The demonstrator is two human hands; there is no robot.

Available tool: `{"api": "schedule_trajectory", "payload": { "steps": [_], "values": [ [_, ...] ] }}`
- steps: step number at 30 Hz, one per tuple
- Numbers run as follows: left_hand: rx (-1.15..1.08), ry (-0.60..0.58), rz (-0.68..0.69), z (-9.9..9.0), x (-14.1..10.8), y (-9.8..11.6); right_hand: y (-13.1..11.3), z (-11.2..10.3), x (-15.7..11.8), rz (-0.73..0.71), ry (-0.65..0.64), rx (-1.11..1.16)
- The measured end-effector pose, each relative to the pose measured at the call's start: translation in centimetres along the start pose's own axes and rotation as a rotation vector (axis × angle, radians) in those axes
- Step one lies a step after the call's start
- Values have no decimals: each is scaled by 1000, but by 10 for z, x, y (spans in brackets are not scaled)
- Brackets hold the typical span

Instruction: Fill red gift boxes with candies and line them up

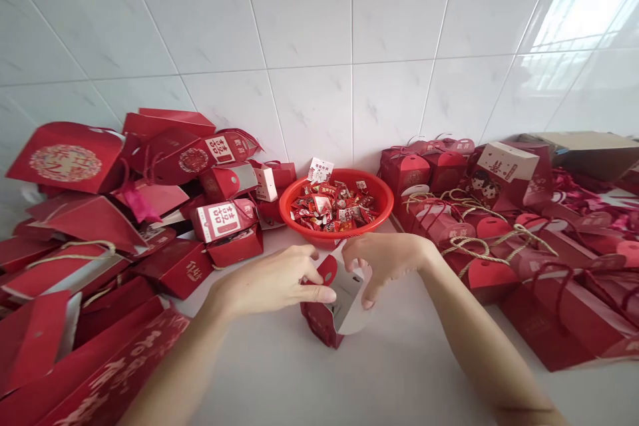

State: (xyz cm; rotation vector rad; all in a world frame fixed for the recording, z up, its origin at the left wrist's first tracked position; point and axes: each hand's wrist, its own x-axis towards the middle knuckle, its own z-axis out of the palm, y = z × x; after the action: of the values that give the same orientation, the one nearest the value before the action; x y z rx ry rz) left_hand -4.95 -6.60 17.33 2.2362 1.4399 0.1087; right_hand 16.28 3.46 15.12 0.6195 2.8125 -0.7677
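A small red paper gift box (347,299) with a pale inside stands on the white table in front of me, its top flaps spread apart. On its left side my left hand (279,281) is closed around a flap, thumb reaching over the opening. My right hand (387,259) curls its fingers and thumb about the right and far flaps. Part of the box's far side is hidden by my fingers. Just beyond both hands sits a red plastic basin (387,196) holding many small wrapped candies (344,203).
Red boxes (172,266) are heaped at the left, some open. Along the right stand red boxes with cord handles (482,279). A cardboard box (589,140) lies behind them at far right. A tiled wall (309,13) rises behind the white tabletop (299,386).
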Motion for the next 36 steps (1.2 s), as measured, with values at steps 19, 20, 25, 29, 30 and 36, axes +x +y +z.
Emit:
{"api": "schedule_trajectory", "payload": {
  "steps": [19, 20, 25, 29, 30, 36],
  "values": [
    [19, -142, -316, -8, 7, -47, 1, 10, 14, 67, -96, 1],
    [-10, -165, -310, -9, 10, -52, 0, 10, 15, 82, -95, 1],
    [-174, -309, -306, -5, 26, -65, 0, 8, 13, 133, -49, -18],
    [-84, -251, -293, -3, 29, -65, 3, -1, -2, 89, 80, 56],
    [-51, -211, -284, -4, 29, -65, 5, -5, -6, 70, 150, 87],
    [-71, -64, -214, -15, 17, -60, 36, -16, 4, -21, 694, 247]
  ]
}}
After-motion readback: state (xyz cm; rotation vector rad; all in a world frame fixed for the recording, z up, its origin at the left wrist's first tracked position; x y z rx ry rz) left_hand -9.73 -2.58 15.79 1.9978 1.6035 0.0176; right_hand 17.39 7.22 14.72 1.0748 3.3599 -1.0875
